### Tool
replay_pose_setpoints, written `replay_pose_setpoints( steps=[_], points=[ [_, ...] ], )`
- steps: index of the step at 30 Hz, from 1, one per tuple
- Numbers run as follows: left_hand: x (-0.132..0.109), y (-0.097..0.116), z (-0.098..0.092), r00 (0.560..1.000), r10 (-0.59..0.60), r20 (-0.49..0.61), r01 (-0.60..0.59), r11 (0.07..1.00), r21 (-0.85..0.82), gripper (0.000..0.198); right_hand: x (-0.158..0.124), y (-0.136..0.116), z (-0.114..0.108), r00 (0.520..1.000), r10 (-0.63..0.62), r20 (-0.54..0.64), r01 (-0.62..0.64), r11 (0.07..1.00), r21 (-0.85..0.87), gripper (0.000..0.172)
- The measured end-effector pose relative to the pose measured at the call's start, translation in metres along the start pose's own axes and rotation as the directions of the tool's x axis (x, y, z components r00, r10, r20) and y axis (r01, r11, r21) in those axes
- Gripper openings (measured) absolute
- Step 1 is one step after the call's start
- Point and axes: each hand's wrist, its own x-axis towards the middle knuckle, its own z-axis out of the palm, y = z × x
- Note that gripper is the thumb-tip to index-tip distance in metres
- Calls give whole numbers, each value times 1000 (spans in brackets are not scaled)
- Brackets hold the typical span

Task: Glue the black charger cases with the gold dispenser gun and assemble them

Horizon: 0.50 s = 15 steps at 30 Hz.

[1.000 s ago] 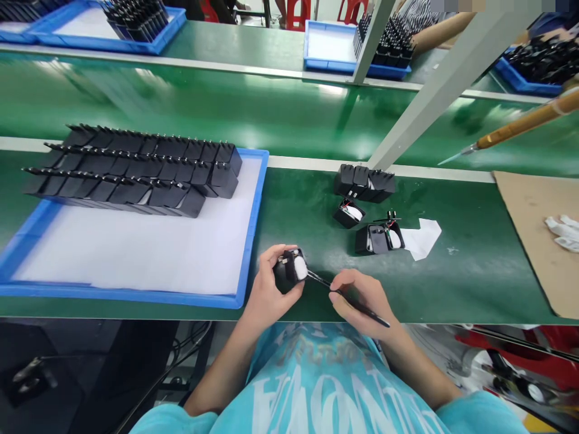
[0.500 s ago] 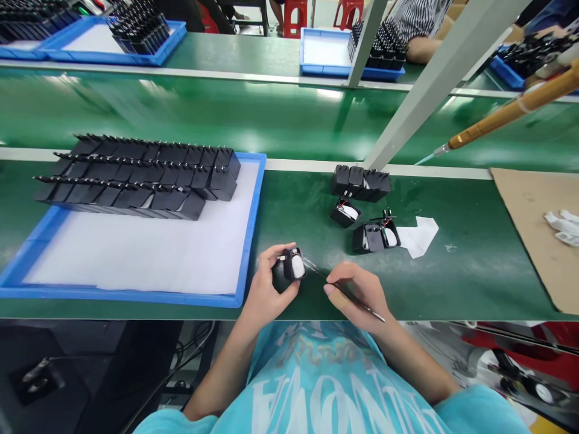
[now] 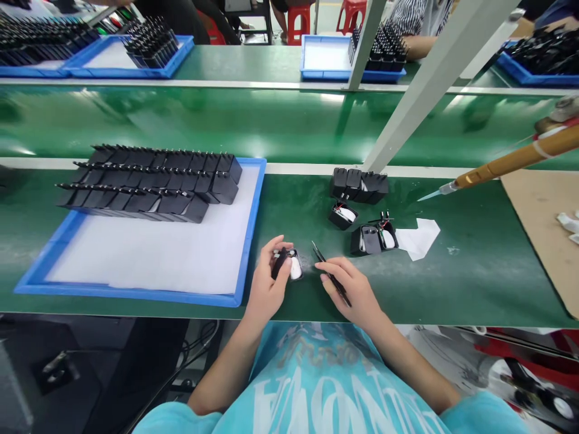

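Note:
My left hand (image 3: pixel 268 280) grips a small black plastic housing (image 3: pixel 295 266) with a white pad inside, its thumb lying over a dark part at the housing's left. Between the fingers of my right hand (image 3: pixel 350 286) is a pair of dark tweezers (image 3: pixel 326 263), tips pointing up and left, apart from the housing. Beyond the right hand stand open black housings (image 3: pixel 371 239) with wires and white pads, beside a torn white paper piece (image 3: pixel 419 239). Another open housing (image 3: pixel 342 215) sits behind them, near a short row of black housings (image 3: pixel 359 185).
On the left, a blue tray (image 3: pixel 238 295) lined with white paper holds rows of black housings (image 3: pixel 154 184). An orange-brown tool with a pale tip (image 3: pixel 493 163) hangs at the right above the table. Brown cardboard (image 3: pixel 543 223) lies far right. A grey post (image 3: pixel 416 96) rises behind.
The tweezers have moved away from the housing and now point more upward. My left thumb has shifted onto the dark part of the housing, which has turned slightly.

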Motion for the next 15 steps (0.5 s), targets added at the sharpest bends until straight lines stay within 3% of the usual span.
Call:
replay_pose_setpoints(
  steps=[8,12,15],
  points=[
    [8,7,2,999,-35,-8,35,999,-1,36,-2,0,-1,1000,-20,22,20,1000,-17,25],
    [11,4,2,1000,16,-13,-15,996,90,30,-1,4,5,998,-68,9,68,983,-170,28],
    [10,2,1,1000,21,12,-22,997,70,31,-3,9,9,996,-78,34,85,949,-303,34]
  ],
)
